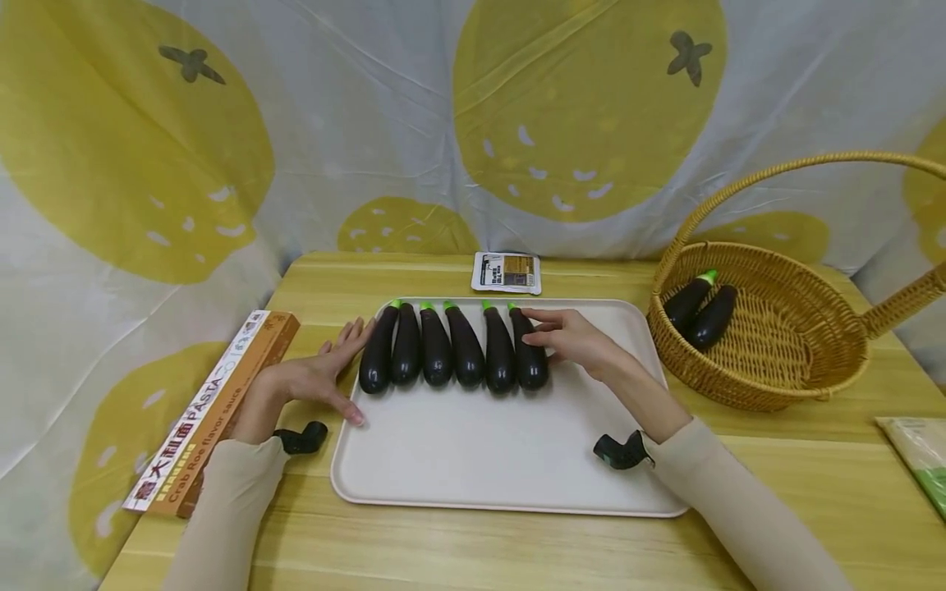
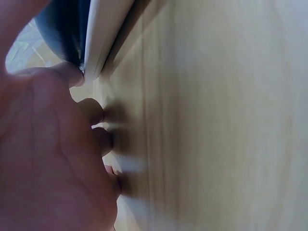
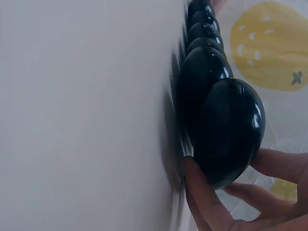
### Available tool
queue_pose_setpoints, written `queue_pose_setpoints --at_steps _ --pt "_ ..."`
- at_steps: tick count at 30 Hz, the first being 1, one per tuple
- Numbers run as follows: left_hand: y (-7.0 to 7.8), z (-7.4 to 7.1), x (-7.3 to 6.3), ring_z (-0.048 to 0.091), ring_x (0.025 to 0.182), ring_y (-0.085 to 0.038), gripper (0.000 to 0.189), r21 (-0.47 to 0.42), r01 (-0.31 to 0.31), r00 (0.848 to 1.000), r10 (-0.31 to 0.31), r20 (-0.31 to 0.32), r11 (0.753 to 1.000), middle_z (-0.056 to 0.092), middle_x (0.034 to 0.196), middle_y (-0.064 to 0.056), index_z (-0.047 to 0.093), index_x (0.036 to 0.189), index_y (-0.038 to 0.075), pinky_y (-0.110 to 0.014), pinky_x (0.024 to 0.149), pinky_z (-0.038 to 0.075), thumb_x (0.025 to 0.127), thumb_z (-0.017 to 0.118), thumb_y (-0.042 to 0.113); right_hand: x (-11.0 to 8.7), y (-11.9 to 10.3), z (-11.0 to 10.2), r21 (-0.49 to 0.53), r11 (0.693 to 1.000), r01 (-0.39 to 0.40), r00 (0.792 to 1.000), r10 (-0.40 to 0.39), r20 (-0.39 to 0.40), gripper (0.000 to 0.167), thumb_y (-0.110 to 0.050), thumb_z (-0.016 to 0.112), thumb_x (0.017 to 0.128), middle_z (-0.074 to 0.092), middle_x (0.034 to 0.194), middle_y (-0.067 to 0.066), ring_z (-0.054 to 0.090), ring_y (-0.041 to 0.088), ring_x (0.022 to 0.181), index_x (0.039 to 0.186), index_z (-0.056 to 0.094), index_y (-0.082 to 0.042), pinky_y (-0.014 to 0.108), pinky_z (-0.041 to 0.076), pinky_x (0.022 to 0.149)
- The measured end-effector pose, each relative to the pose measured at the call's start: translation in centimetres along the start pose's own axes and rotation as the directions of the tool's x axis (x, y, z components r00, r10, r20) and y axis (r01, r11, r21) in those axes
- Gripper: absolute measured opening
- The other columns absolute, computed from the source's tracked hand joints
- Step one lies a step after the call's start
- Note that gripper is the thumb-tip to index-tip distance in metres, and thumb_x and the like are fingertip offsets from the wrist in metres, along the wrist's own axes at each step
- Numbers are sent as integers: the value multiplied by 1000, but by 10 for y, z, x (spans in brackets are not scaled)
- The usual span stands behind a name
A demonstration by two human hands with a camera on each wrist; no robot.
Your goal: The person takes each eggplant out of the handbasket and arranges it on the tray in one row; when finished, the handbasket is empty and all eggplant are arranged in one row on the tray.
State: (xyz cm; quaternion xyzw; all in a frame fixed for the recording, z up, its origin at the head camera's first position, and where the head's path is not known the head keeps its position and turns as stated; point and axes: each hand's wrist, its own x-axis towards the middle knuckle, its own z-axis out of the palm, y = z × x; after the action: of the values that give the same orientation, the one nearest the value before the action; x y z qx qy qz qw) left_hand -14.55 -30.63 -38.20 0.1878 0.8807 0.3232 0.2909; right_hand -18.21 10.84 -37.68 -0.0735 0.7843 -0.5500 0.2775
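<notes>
Several dark eggplants (image 1: 438,349) with green stem ends lie side by side along the far left part of a white tray (image 1: 488,460). My right hand (image 1: 578,338) grips the rightmost eggplant (image 1: 530,355) near its upper half. In the right wrist view, the fingers and thumb curve round this eggplant (image 3: 231,130), which sits higher than its neighbour. My left hand (image 1: 319,379) is spread at the tray's left edge, beside the leftmost eggplant (image 1: 378,353). The left wrist view has its fingertips low against the wooden table (image 2: 216,120), one at the tray's rim (image 2: 108,33).
A wicker basket (image 1: 769,386) with a tall handle stands right of the tray, two eggplants (image 1: 711,316) inside. A pasta box (image 1: 214,410) lies under the left forearm. Behind the tray is a small flat packet (image 1: 506,272); another packet (image 1: 920,460) lies at far right.
</notes>
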Motion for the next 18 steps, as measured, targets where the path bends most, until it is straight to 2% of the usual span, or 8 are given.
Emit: queue_pose_setpoints --at_steps 5,13,18 --pt "0 0 1 -34 152 -47 153 11 1 1000 -1 -2 1000 -33 165 -27 -16 165 11 -74 119 -18 66 98 34 -4 2 4 -6 1000 -7 999 7 -36 62 -15 60 103 47 155 27 56 33 133 161 38 -14 36 60 91" --pt "-2 -1 1 -34 152 -46 154 2 5 1000 -5 -2 1000 -34 165 -27 -17 165 12 -74 118 -19 65 99 33 -2 2 4 -19 1000 6 999 -7 -50 61 -15 59 104 54 150 27 59 28 125 161 38 -13 31 60 86" --pt "-1 -1 1 -34 152 -47 154 -2 0 1000 0 0 1000 -34 165 -27 -16 165 13 -74 118 -19 65 99 32 3 2 2 -46 999 -6 1000 4 -28 60 -16 58 105 52 153 25 56 29 132 162 36 -13 32 58 90"
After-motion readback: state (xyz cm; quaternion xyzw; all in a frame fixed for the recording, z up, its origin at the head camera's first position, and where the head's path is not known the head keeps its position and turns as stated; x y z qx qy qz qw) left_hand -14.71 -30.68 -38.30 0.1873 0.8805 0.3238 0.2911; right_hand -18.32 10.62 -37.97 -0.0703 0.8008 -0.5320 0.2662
